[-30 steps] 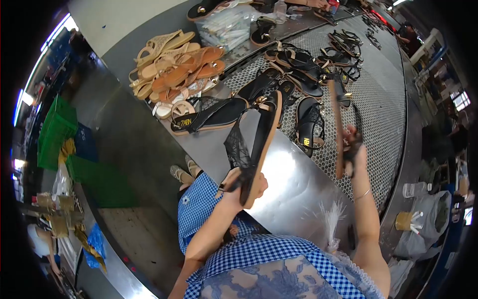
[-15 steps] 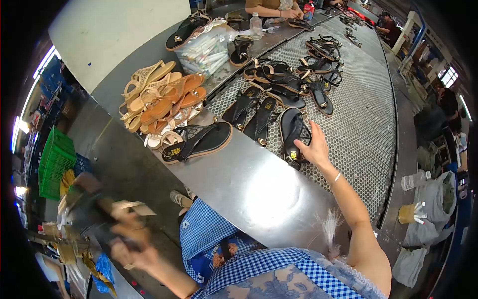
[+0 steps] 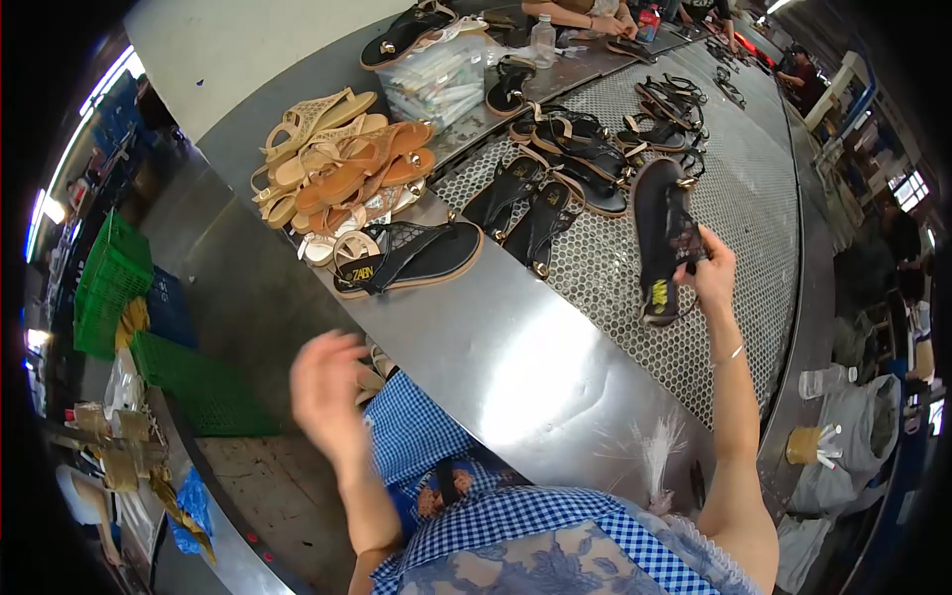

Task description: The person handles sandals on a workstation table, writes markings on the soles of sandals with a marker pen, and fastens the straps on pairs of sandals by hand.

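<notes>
In my right hand point(image 3: 716, 273) is a black sandal point(image 3: 654, 233) with a yellow logo on its insole, gripped by its strap side and raised above the mesh belt. My left hand point(image 3: 329, 397), smeared by motion, hovers off the table's near edge with its fingers stretched and nothing visible in it. Between the hands, a black sandal point(image 3: 421, 256) lies on the metal edge. More black sandals point(image 3: 543, 220) rest on the mesh, left of the held one.
Tan and brown sandals point(image 3: 342, 169) are heaped at the table's left edge. Behind them stands a clear tub point(image 3: 436, 84) of marker-like sticks, near a plastic bottle point(image 3: 542, 42). Green crates point(image 3: 114, 283) stand at lower left. A co-worker's hands point(image 3: 607, 25) are at the far side.
My right hand has closed on the sandal and lifted it off the mesh. My left hand moved up and right; the blurred dark item beside it is no longer there. The view has shifted slightly.
</notes>
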Available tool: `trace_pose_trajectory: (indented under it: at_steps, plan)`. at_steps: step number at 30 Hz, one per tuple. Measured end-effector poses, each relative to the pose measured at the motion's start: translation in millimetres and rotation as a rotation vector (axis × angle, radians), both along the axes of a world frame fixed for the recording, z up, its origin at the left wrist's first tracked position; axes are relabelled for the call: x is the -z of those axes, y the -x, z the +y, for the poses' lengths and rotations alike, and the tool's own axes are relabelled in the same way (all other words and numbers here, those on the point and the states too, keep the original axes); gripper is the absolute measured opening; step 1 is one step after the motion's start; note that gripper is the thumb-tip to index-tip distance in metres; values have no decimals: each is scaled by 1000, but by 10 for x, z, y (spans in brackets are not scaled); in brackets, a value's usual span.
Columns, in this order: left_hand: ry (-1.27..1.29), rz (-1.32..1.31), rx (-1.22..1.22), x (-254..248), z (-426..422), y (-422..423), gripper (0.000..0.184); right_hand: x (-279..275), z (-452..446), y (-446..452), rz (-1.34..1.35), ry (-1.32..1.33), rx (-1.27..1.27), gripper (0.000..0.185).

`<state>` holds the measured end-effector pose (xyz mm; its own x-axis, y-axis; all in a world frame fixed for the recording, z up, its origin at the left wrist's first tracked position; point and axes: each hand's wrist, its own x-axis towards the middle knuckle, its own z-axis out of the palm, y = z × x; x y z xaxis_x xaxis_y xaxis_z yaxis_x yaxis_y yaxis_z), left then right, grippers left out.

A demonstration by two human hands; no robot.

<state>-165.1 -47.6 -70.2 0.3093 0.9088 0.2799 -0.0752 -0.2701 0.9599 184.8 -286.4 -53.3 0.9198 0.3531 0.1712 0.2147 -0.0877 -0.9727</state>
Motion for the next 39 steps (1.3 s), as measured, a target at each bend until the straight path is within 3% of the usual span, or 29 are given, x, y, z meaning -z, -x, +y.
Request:
trace_pose_trajectory:
  at_steps: [2,3,4,5,6,8,10,12,15,16,17,18,19,22,24,25,26,27,28,30,32,34,37,38,39]
  plan:
    - [116,-42,590,432,-148,-428,57,-45,177,354,96,-29,-126,29]
    - [293,-95,779,613,-307,-599,68,-132,306,586,179,49,-213,28]
    - [552,-209,857,688,-474,-718,69,-171,368,728,206,178,-461,33]
    - [815,-326,927,720,-605,-795,73,-98,428,736,-20,345,-785,48]
    - [919,-244,837,663,-673,-813,73,-232,539,762,-96,449,-1056,62]
    - [781,-78,599,777,-687,-768,72,-39,816,505,-495,512,-1036,72]
    - [748,-108,492,934,-623,-656,62,74,1200,241,-1116,971,-542,86]
    - [866,-165,515,688,-560,-557,56,195,1566,45,-1382,1109,-675,100]
    - [1096,-253,484,578,-433,-502,44,444,2037,-68,-1382,1279,-922,114]
    - [1210,-228,448,672,-359,-490,41,570,2133,-173,-1427,1269,-945,104]
    - [1033,-317,747,1140,-265,-435,38,554,2205,-239,-1344,1282,-985,93]
    - [1012,-602,950,1285,-255,-447,42,556,2233,-289,-1258,1293,-1028,82]
    - [1075,-748,1063,1272,-276,-442,41,676,2112,-421,-1358,1034,-932,57]
    - [1008,-924,1166,990,-266,-420,35,800,1822,-646,-1313,788,-737,34]
    - [1301,-557,1067,879,-194,-316,50,817,1489,-923,-1304,912,-545,29]
    - [1381,-641,1252,994,-108,-286,50,780,1253,-1082,-1223,996,-422,27]
    - [1384,-641,1256,978,-133,-278,50,919,955,-1419,-1178,859,-232,24]
    - [1407,-714,1122,950,-206,-294,36,594,731,-1234,-1078,1221,-163,29]
    - [1425,-785,989,943,-258,-331,26,692,437,-1704,-778,1410,-82,32]
    - [1464,-832,1135,1086,-253,-376,29,547,254,-1675,-807,1526,-6,31]
    - [1513,-880,1095,1174,-317,-471,31,390,133,-1433,-1017,886,258,35]
    - [1542,-863,1054,1226,-349,-532,32,69,209,-1092,-1163,573,425,40]
    - [1552,-794,1120,1129,-305,-585,30,-55,-154,-1297,-619,621,368,25]
    - [1475,-718,1087,1081,-280,-580,31,-77,-186,-1301,-606,217,147,20]
    - [1395,-648,1045,1069,-269,-571,32,-221,-218,-1160,-255,241,73,21]
